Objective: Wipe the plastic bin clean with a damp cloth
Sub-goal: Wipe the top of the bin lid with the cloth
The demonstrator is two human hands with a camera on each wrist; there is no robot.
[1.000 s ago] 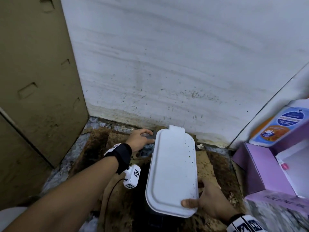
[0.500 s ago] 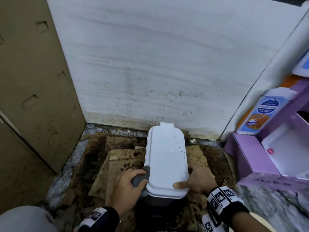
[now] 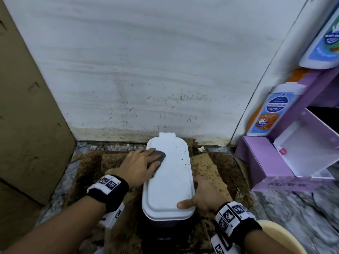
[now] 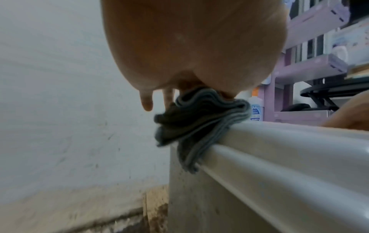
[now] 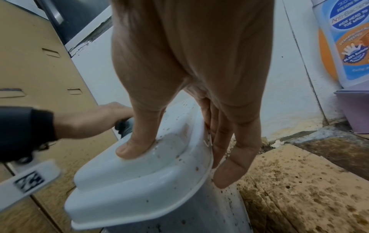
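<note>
1. The plastic bin (image 3: 167, 182) sits on stained cardboard (image 3: 205, 167) on the floor, tucked up against the white wall (image 3: 146, 61). Its white lid (image 5: 139, 171) is down, so I can't tell what's inside. The lid has brown specks, mostly along the side nearer the right hand.
2. The left hand (image 3: 136, 166) has its fingers laid flat over a folded grey cloth (image 3: 156, 159), pressing it onto the far left edge of the lid. In the left wrist view the cloth (image 4: 199, 119) hangs a bit over the lid's rim.
3. The right hand (image 3: 203, 196) has its grip on the near right corner of the lid: thumb (image 5: 135, 146) on top, the fingers (image 5: 235, 157) down along the side.
4. To the right of that hand is a purple box (image 3: 264, 162), open, with a white inside and a small pink thing in it. A soap bottle (image 3: 266, 110) with a blue and orange label stands behind the box.
5. A brown cardboard panel (image 3: 27, 116) stands off to the left of the left hand.
</note>
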